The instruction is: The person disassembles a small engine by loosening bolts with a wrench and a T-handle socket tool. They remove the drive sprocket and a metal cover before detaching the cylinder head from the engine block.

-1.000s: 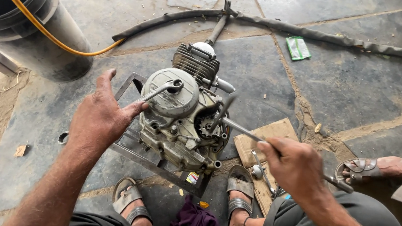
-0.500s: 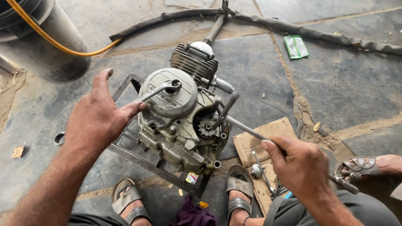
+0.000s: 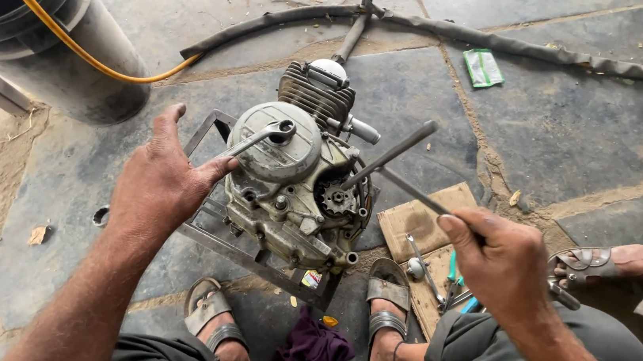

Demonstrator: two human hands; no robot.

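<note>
At frame centre, the left hand (image 3: pixel 162 180) rests spread on the engine (image 3: pixel 289 185); lower right, the right hand (image 3: pixel 500 263) grips a metal rod (image 3: pixel 408 190).

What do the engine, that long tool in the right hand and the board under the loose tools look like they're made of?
Engine: probably cast aluminium, dull grey, grimy, with cooling fins. Long tool in the right hand: likely steel, bare grey with slight sheen. Board: wood, tan, unfinished.
</note>
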